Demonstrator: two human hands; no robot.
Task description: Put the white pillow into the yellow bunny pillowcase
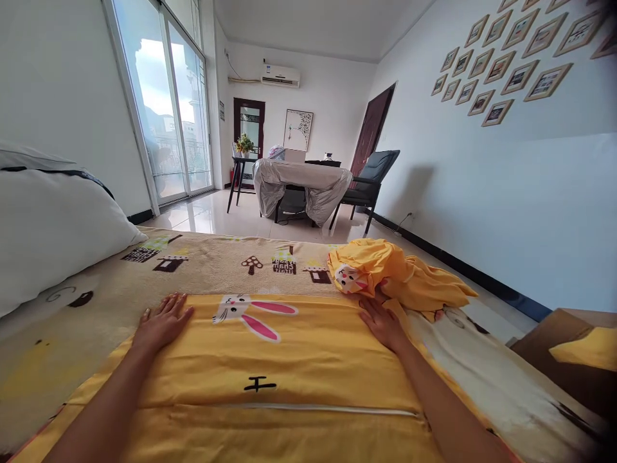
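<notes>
So from where I'm standing, the yellow bunny-print cloth (328, 366) is lying across the beige patterned blanket (216, 260), and I'd call the laying-out part mostly done. Far edge's pretty straight, bunny's in plain view, but there are soft creases running across the middle and a ridge by the pale strip (332, 408) (zip, maybe? can't tell), so not perfectly smooth yet imo. Left hand (161, 323) is open, palm down at the far left corner, fingers spread; right hand (383, 323) is open and flat too at the far right corner, not gripping anything that I can see. Just past that right hand there's a crumpled yellow bundle (414, 283), same sort of print, and that one's clearly not been flattened out, so I'd count it as not done.
</notes>
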